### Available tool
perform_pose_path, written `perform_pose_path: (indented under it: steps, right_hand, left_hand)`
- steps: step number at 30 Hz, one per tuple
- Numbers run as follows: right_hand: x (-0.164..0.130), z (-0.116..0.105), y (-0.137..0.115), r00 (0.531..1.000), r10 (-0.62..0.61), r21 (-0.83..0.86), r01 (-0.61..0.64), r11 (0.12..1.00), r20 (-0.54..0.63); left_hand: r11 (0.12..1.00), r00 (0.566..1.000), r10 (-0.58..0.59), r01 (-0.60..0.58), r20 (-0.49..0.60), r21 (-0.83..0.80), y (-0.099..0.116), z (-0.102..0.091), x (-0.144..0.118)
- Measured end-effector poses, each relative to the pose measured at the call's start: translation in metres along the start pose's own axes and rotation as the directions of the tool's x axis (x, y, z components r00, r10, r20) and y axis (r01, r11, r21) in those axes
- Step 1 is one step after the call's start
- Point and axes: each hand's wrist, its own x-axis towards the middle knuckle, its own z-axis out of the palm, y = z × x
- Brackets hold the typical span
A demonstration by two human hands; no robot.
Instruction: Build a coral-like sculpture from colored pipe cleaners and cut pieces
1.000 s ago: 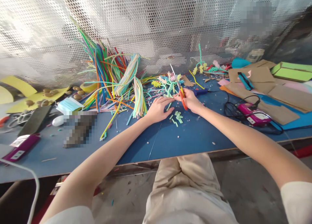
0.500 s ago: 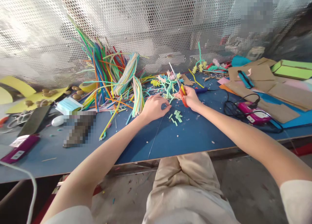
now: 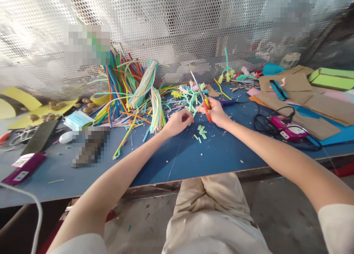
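My right hand (image 3: 217,112) is wrapped round the orange and yellow handles of a pair of scissors (image 3: 205,105), whose blades point up and away from me. My left hand (image 3: 178,122) is closed in a pinch, with a bit of mint-green pipe cleaner (image 3: 190,124) just showing at the fingertips. Between and beyond the hands lies a branching mint-green pipe-cleaner stem (image 3: 191,99) with pink and yellow tufts. A small heap of short cut mint-green pieces (image 3: 202,131) rests on the table in front of the hands.
Bundles of coloured pipe cleaners (image 3: 143,84) lie at the back left. A glue gun (image 3: 228,102) has its cable running right to a magenta power strip (image 3: 289,128). Cardboard sheets (image 3: 318,106) and a blue cutter (image 3: 278,90) lie right. A perforated metal panel (image 3: 188,29) closes the back.
My left hand has closed from a loose curl into a pinch, and one short green piece beside the heap has gone from the table. The scissors have barely shifted.
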Motion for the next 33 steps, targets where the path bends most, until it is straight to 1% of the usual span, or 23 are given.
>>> perform_pose_path:
  steps: [2,4,5,7,9,12,15,20,24,28,33]
  right_hand:
    - [0.001,0.0,0.0,1.0,-0.018,0.018,0.018,1.0,-0.001]
    - [0.002,0.0,-0.001,0.999,-0.034,0.03,0.034,0.999,0.006]
    - [0.002,-0.001,-0.001,0.999,-0.04,0.032,0.04,0.999,0.016]
    - [0.002,-0.002,-0.002,0.998,-0.048,0.033,0.047,0.998,0.038]
    - [0.001,-0.002,-0.003,0.997,-0.05,0.023,0.049,0.999,0.061]
    - [-0.001,-0.001,-0.004,0.993,-0.049,0.004,0.049,0.999,0.103]
    - [-0.004,0.002,-0.007,0.991,-0.046,-0.002,0.047,0.999,0.126]
    - [-0.006,0.004,-0.01,0.989,-0.057,0.011,0.056,0.998,0.136]
    - [-0.006,0.004,-0.01,0.988,-0.06,-0.015,0.063,0.998,0.14]
    - [-0.007,0.005,-0.008,0.988,-0.063,-0.034,0.068,0.997,0.139]
    - [-0.007,0.004,-0.006,0.988,-0.037,-0.054,0.045,0.998,0.149]
  left_hand:
    - [0.974,0.996,-0.071,0.056,-0.061,-0.221,-0.005,0.002,0.003]
    - [0.912,0.985,-0.12,0.06,-0.123,-0.405,-0.008,0.004,0.005]
    - [0.884,0.977,-0.139,0.05,-0.16,-0.465,-0.008,0.004,0.005]
    - [0.845,0.962,-0.177,0.04,-0.208,-0.534,-0.007,0.004,0.006]
    - [0.808,0.957,-0.221,0.071,-0.189,-0.586,-0.005,0.005,0.005]
    - [0.72,0.951,-0.3,0.175,-0.074,-0.672,0.0,0.006,0.003]
    - [0.646,0.944,-0.329,0.238,0.017,-0.725,0.003,0.009,0.001]
    - [0.59,0.944,-0.313,0.28,0.105,-0.758,0.0,0.011,0.0]
    - [0.585,0.937,-0.324,0.305,0.129,-0.751,0.0,0.009,0.0]
    - [0.586,0.926,-0.352,0.335,0.14,-0.738,0.005,0.007,0.0]
    - [0.568,0.928,-0.339,0.334,0.156,-0.752,0.006,0.006,0.0]
